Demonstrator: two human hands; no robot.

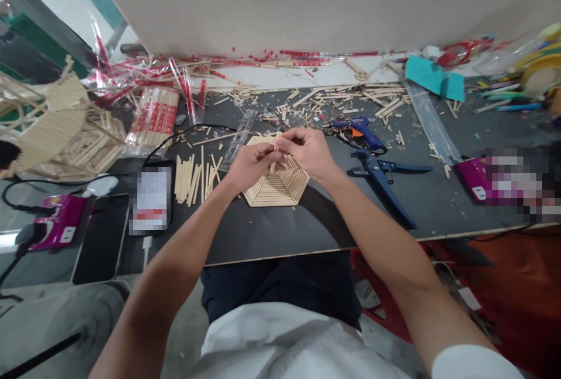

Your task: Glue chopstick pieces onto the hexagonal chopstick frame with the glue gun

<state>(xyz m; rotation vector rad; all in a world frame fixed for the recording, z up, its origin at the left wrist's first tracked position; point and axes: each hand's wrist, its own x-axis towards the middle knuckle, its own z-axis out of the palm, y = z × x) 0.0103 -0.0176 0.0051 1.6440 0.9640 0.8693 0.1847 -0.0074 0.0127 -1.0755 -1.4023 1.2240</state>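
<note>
Both hands meet over a hexagonal panel of glued wooden sticks lying on the dark table. My left hand and my right hand are both closed in a pinch on one short wooden stick, held upright just above the panel's middle. A loose pile of cut sticks lies to the left of my left hand.
A blue glue gun and blue cutting pliers lie right of the panel. A phone on a cable, a dark tablet and a stick model sit left. Packs of chopsticks and offcuts litter the back.
</note>
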